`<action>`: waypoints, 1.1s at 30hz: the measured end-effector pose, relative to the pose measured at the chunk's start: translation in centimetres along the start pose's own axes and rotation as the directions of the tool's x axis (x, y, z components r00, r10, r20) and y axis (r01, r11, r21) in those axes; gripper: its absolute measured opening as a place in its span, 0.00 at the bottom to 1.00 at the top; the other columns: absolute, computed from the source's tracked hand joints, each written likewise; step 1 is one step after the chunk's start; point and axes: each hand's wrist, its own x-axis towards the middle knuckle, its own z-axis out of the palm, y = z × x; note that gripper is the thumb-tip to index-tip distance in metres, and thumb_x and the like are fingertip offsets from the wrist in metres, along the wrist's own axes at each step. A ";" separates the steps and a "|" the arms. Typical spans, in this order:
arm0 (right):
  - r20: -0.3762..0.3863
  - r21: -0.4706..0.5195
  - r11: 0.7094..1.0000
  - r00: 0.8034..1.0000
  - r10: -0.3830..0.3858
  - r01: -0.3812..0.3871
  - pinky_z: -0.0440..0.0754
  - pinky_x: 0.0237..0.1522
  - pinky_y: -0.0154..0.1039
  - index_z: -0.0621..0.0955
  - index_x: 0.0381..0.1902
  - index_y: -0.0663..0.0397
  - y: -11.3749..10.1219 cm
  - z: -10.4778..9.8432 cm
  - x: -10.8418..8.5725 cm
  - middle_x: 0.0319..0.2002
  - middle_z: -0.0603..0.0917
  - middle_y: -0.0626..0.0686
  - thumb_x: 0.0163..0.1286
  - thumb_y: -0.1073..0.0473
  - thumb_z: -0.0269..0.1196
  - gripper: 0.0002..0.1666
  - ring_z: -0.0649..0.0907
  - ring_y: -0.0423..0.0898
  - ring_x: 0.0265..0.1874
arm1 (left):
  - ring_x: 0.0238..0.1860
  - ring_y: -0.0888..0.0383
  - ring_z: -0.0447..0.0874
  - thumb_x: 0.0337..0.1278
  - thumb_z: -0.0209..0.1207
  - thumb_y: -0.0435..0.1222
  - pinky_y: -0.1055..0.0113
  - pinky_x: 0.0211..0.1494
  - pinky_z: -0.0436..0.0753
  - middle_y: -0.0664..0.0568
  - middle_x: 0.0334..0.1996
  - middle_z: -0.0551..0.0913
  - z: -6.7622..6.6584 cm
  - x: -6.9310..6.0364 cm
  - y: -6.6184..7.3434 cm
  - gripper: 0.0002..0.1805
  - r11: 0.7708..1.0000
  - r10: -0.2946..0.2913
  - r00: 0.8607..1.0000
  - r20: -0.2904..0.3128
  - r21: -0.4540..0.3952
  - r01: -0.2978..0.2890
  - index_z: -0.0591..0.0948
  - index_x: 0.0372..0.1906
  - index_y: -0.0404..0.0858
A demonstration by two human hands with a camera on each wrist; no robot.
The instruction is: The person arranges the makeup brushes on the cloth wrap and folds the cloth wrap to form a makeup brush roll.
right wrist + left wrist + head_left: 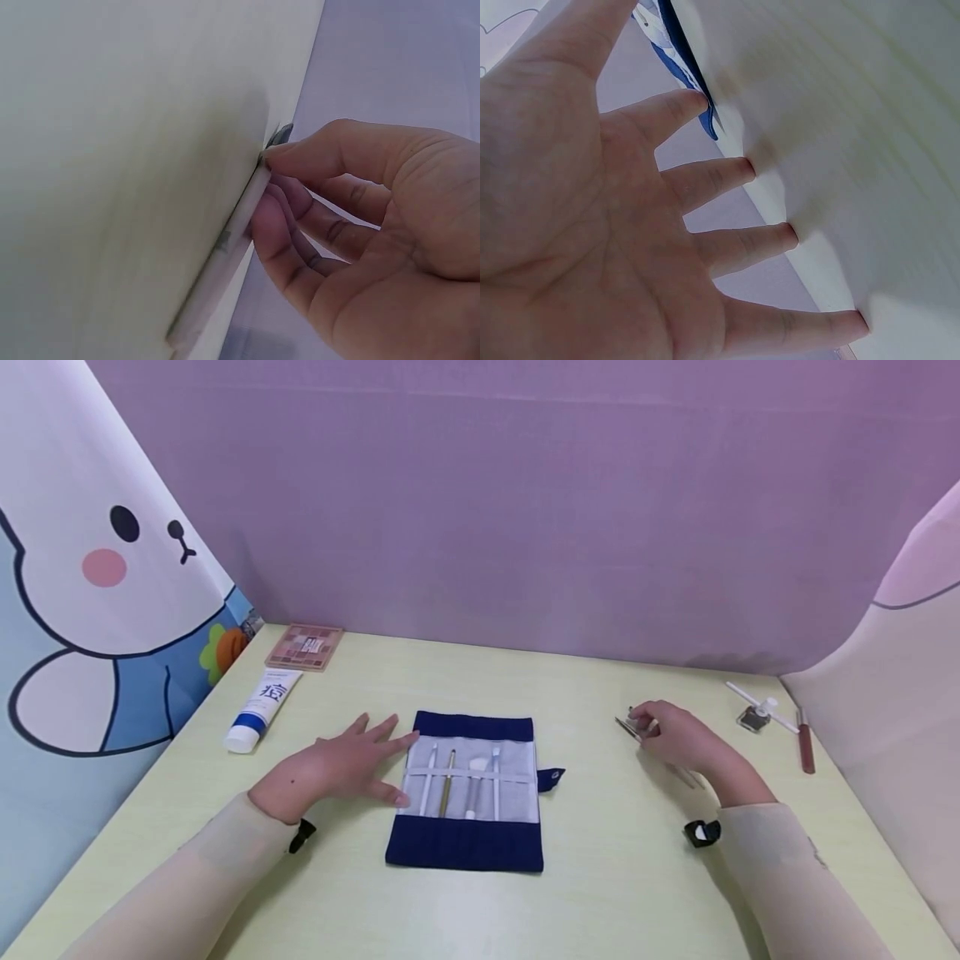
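A navy brush roll (465,845) with a pale lining lies unrolled on the table. Several makeup brushes, one with a gold handle (447,789), stand in its pocket under a white band. My left hand (337,772), fingers spread, rests at the roll's left edge, with thumb and index finger touching it. In the left wrist view, fingertips (787,234) press on the tabletop. Off to the right, my right hand (678,739) pinches a slim makeup brush (225,259) lying along the table. At least one more thin stick seems to lie under that hand; the fingers partly hide it.
An eyeshadow palette (305,647) and a white-and-blue tube (262,710) lie at the back left. On the right are a small bottle (755,717), a white stick (741,693) and a reddish-brown tube (806,747). A purple cloth (525,527) hangs behind the table.
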 end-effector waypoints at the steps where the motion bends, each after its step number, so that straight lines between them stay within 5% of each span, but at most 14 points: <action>1: 0.001 -0.002 1.000 1.000 0.000 0.000 0.85 0.53 0.49 0.75 0.68 0.73 0.0 0.0 0.0 0.54 0.84 0.67 0.71 0.72 0.61 0.28 0.86 0.57 0.51 | 0.85 0.20 0.41 0.54 0.69 0.70 0.06 0.61 0.58 0.40 0.89 0.47 0.0 0.0 0.0 0.59 1.000 0.000 1.000 0.000 0.000 0.000 0.56 0.87 0.58; 17: -0.005 -0.071 0.997 1.000 0.010 -0.010 0.86 0.56 0.55 0.78 0.65 0.73 -0.3 0.2 0.3 0.53 0.87 0.67 0.70 0.70 0.64 0.26 0.88 0.59 0.51 | 0.85 0.20 0.41 0.54 0.69 0.70 0.06 0.61 0.58 0.39 0.89 0.47 -0.1 -0.1 0.2 0.59 1.000 -0.004 1.000 0.003 0.002 0.004 0.57 0.87 0.57; 33: -0.030 -0.059 0.998 0.999 -0.025 0.023 0.86 0.51 0.50 0.80 0.67 0.70 -1.1 -0.3 0.4 0.54 0.88 0.67 0.71 0.69 0.63 0.27 0.88 0.59 0.51 | 0.85 0.21 0.41 0.54 0.69 0.71 0.06 0.61 0.58 0.40 0.89 0.47 0.1 0.0 0.0 0.59 1.000 0.003 1.000 -0.002 0.003 -0.003 0.57 0.87 0.57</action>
